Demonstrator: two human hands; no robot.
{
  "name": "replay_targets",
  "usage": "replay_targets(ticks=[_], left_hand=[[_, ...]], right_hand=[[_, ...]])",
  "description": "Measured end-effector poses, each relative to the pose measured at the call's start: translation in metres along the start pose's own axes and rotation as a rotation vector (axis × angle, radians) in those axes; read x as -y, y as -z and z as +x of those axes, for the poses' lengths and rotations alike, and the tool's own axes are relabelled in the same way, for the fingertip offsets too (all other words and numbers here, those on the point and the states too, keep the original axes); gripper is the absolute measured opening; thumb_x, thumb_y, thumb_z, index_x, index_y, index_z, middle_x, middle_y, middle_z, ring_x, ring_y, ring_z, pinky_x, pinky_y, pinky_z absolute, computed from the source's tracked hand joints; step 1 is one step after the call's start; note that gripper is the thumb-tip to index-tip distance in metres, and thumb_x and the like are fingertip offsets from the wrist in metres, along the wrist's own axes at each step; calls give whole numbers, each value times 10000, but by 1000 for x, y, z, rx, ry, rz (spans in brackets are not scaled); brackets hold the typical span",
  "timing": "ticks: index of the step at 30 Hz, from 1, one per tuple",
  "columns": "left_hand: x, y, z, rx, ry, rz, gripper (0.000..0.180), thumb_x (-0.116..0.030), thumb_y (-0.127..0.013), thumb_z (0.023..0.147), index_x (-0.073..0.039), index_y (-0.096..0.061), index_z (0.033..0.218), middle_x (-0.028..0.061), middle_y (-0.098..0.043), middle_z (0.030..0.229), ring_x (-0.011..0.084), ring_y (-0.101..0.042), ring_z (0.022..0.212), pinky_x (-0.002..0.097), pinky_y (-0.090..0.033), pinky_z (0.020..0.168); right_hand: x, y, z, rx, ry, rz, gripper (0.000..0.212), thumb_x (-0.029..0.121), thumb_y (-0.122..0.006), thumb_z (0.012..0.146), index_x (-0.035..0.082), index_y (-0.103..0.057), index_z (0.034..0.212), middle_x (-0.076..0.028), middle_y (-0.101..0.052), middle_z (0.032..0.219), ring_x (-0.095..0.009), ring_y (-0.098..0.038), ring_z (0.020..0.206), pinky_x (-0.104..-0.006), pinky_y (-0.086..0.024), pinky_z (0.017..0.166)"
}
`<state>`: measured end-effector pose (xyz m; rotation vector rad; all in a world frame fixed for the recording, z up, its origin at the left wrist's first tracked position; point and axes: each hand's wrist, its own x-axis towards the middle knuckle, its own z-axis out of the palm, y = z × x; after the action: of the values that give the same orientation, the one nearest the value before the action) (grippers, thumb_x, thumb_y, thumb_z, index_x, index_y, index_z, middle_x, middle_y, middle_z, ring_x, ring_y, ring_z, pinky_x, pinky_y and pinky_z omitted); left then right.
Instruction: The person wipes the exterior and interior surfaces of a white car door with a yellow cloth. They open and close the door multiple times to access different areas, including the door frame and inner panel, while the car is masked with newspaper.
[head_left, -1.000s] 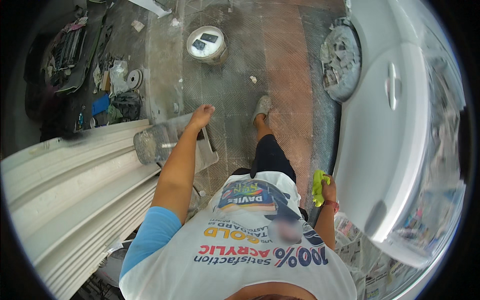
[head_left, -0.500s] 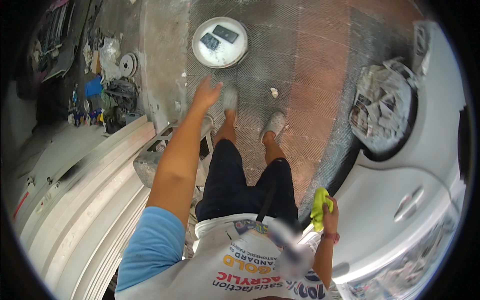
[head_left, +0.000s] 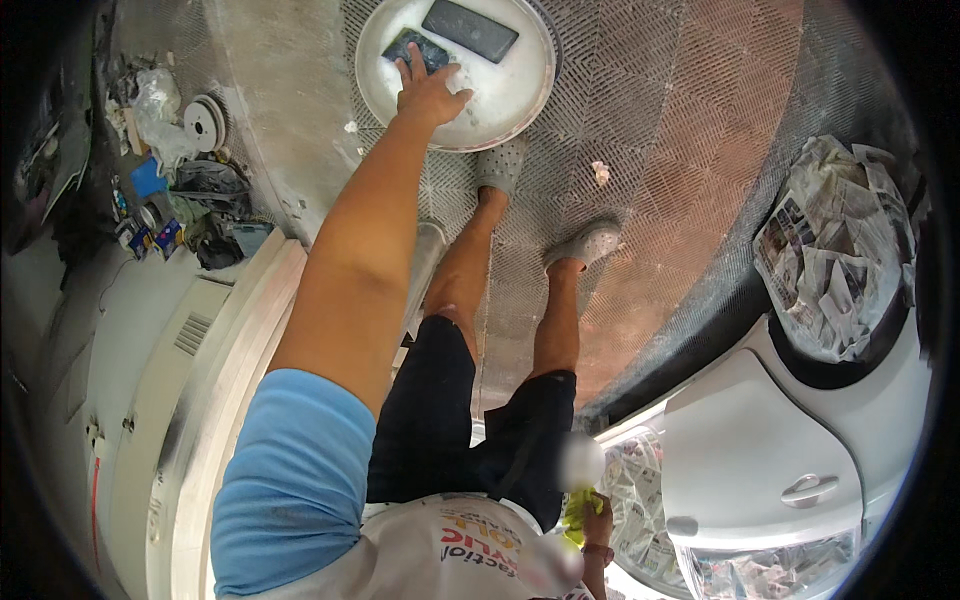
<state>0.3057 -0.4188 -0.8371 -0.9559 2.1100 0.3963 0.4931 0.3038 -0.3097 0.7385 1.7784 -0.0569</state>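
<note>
My left hand [head_left: 432, 98] reaches over a round white basin [head_left: 545, 75] of whitish, sudsy liquid, its fingers spread. Its fingertips overlap the lower edge of a small dark, wet-looking square pad [head_left: 408, 45]; whether they touch it I cannot tell. Beside that pad lies a longer dark rectangular block [head_left: 470, 30]. Low by my right thigh, my right hand [head_left: 598, 522] is closed around a crumpled yellow-green cloth [head_left: 575, 512], partly hidden by a blur.
A white car [head_left: 760, 440] stands on the right, its wheel wrapped in newspaper [head_left: 835, 250]. Long pale panels [head_left: 230, 380] lie at left. Beyond them are a brake disc [head_left: 204, 124], a blue box [head_left: 149, 177] and plastic bags [head_left: 158, 105]. A crumpled white scrap [head_left: 600, 172] lies on the textured floor.
My left hand has gone from short of the basin to over it, at the small dark pad. The basin looks nearer. My right hand, with the cloth, sits lower in view.
</note>
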Motion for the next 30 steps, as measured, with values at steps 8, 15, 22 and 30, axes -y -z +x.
replay_targets(ticks=[8, 15, 22, 30], left_hand=[[17, 9, -30, -62, 18, -817, 697, -87, -665, 1027, -258, -394, 1647, 237, -461, 1638, 459, -622, 1337, 499, -548, 1097], [29, 99, -113, 146, 82, -1864, 659, 23, -473, 1120, -301, -364, 1683, 109, -492, 1632, 257, -570, 1399, 479, -524, 1098], [50, 136, -137, -251, -109, -1441, 524, 67, -519, 1066, -173, -532, 1531, 156, -520, 1633, 308, -544, 1459, 392, -424, 1205], [57, 169, -179, -675, -51, -863, 478, 2, -652, 952, -140, -582, 1403, 213, -760, 1283, 336, -734, 1199, 434, -538, 1021]], right_hand=[[118, -11, -10, -113, 73, 58, 321, 149, -688, 1027, 51, -669, 1331, -212, -749, 1193, -330, -718, 1097, -436, -549, 978], [157, -5, -33, -189, 259, 158, 332, 121, -681, 1045, 20, -651, 1359, -160, -728, 1268, -266, -691, 1132, -400, -544, 1014], [130, -30, -55, -222, 320, 322, 340, 111, -686, 1038, 35, -641, 1366, -185, -718, 1277, -305, -692, 1158, -420, -536, 1022], [44, -85, -65, -387, 392, 367, 384, 183, -700, 1013, 65, -647, 1374, -247, -736, 1255, -429, -710, 1176, -476, -545, 1023]])
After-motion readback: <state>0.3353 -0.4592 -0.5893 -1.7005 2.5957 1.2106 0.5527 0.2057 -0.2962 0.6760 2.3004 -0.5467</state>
